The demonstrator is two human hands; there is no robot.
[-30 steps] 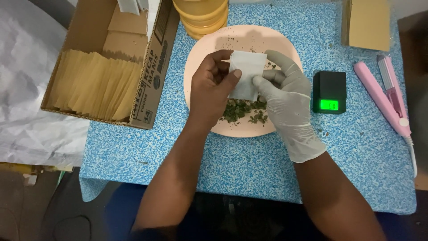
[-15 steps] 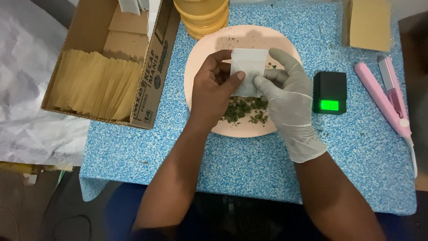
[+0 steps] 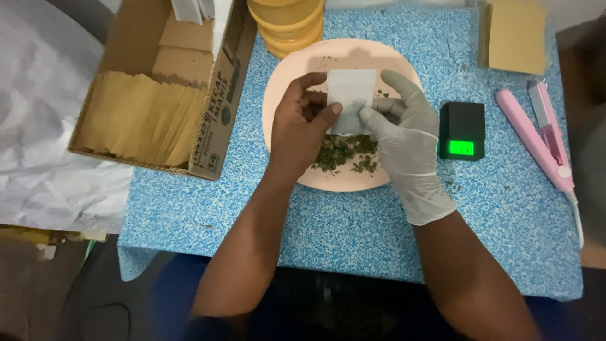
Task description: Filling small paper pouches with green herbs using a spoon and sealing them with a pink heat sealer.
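Plate (image 3: 297,69) – hands (image 3: 353,126) still pinch pouch (image 3: 351,95), unmoved.

The left hand (image 3: 297,129) was bare, with no sleeve on its forearm. The right hand (image 3: 407,142) wore a pale grey, wrinkled disposable glove ending at the wrist; that forearm was also unsleeved.

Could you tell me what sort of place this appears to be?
Probably a small hand-packing station. A black pocket scale sits beside a pink plate of dried green herb, a cardboard box holds brown paper packets, and a pink heat sealer lies on the blue table.
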